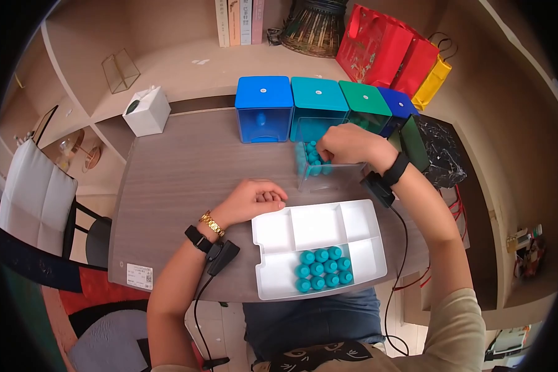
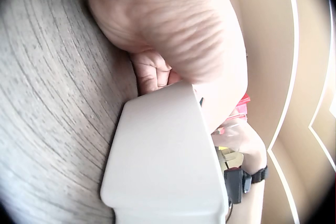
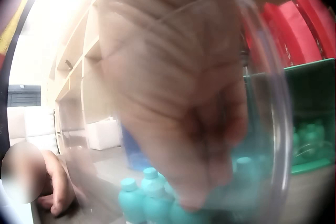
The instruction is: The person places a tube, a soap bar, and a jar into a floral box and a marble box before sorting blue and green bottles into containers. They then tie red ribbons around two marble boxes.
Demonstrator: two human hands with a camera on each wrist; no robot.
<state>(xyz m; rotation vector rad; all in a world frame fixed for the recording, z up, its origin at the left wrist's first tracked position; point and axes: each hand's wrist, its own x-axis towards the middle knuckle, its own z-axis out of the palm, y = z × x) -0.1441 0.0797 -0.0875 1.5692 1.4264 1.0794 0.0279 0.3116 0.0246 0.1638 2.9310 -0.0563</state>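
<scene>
My right hand (image 1: 351, 146) reaches down into a clear pulled-out drawer (image 1: 328, 181) at the front of the teal box (image 1: 319, 93). Small teal bottles (image 3: 152, 203) with round caps stand in that drawer. Thumb and fingers point down among the bottles in the blurred right wrist view; I cannot tell whether they pinch one. My left hand (image 1: 254, 199) rests on the table at the upper left corner of a white divided tray (image 1: 285, 214), fingers loosely curled and holding nothing. Several teal bottles (image 1: 317, 268) stand in rows in the tray's near large compartment.
A blue box (image 1: 263, 93), a green box (image 1: 366, 99) and a dark blue box (image 1: 400, 105) line up with the teal one along the back. A white tissue box (image 1: 147, 111) stands at the back left. Red bags (image 1: 378, 49) and books (image 1: 242, 22) are on the shelf behind.
</scene>
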